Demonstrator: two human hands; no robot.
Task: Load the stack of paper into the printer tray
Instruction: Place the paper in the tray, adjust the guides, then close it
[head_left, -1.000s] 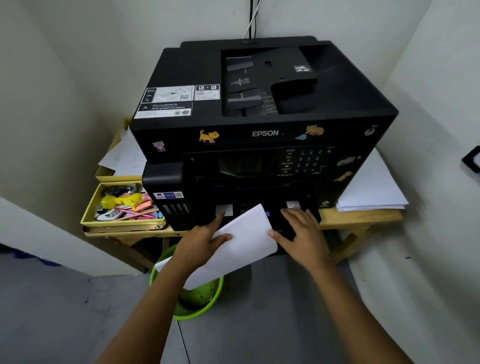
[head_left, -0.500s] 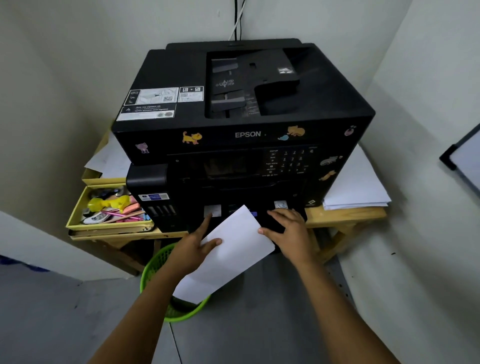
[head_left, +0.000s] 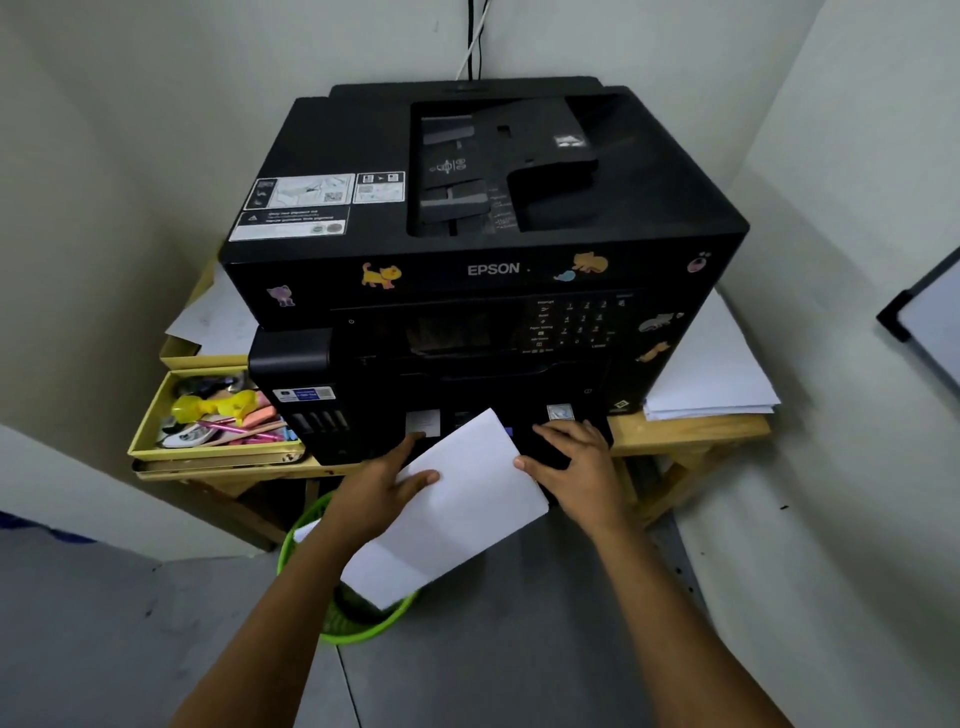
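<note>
A: What is the left hand (head_left: 382, 488) doing?

B: It grips the stack of paper (head_left: 457, 506) along its left edge, thumb on top, index finger stretched ahead to touch the front of the printer (head_left: 467, 260). The white sheets lie tilted between the two hands, their far corner up against the printer's lower front, their near corner hanging over the green basket (head_left: 358, 618) beneath the left forearm.

A: And the right hand (head_left: 576, 462)?

B: It lies flat, fingers spread, on the printer tray (head_left: 545, 452) at the base of the machine, thumb touching the paper's right edge. It holds nothing.

A: Anything else close by?

B: Left of the left hand sits a yellow drawer (head_left: 208, 452) full of small colourful items. Right of the right hand, loose white sheets (head_left: 711, 374) lie on the wooden table (head_left: 691, 431).
</note>
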